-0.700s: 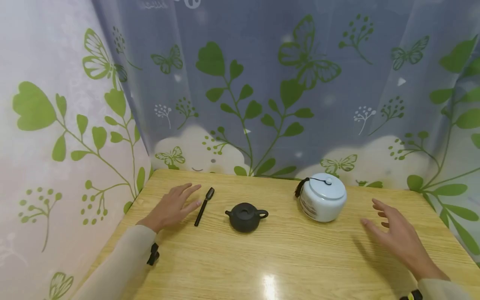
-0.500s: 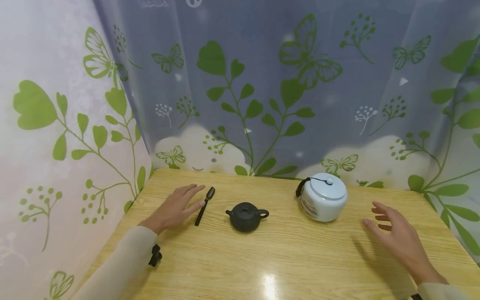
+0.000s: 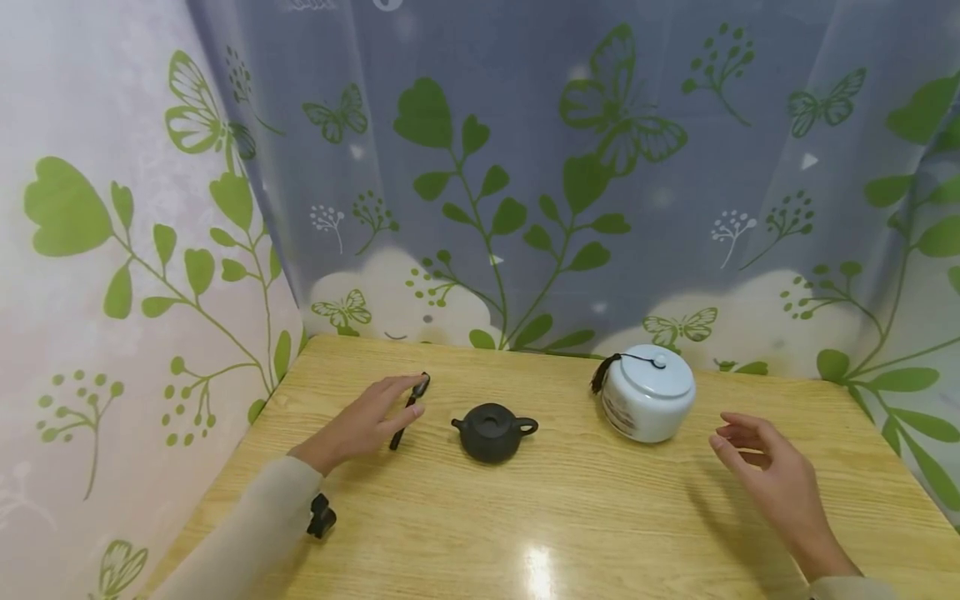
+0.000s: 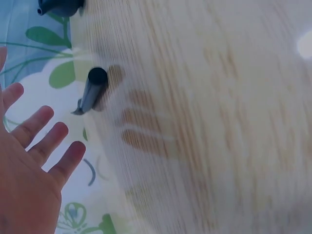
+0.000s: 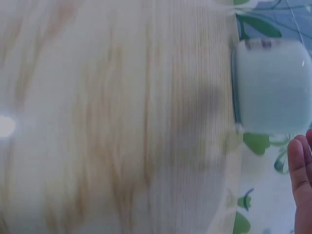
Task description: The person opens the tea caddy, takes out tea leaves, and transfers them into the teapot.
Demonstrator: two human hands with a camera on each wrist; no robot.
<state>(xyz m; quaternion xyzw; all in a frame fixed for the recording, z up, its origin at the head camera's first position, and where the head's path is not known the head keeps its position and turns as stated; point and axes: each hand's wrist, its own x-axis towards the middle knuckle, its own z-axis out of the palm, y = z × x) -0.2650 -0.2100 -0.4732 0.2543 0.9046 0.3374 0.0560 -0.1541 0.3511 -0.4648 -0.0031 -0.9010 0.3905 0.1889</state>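
Note:
My left hand [image 3: 367,423] hovers over the black tea scoop [image 3: 397,437], fingers spread and holding nothing. In the left wrist view a gap shows between the fingers and the scoop [image 4: 94,90], and the hand's shadow falls on the table. To the right of the scoop sits a small black teapot [image 3: 491,435], its spout pointing left and its handle right. A pale lidded jar [image 3: 648,400] with a black tassel stands farther right. Beside it my right hand [image 3: 776,475] is held in the air with relaxed, slightly bent fingers, touching nothing.
The wooden table [image 3: 600,517] carries all these things. Behind it hangs a blue-grey curtain [image 3: 525,50] printed with green leaves and butterflies. A pale printed curtain [image 3: 82,333] closes in the left side. Light glares off the table's front.
My left hand has moved right, from beside the tea scoop to over it. My right hand has shifted left, nearer the jar. Teapot, scoop and jar stay put.

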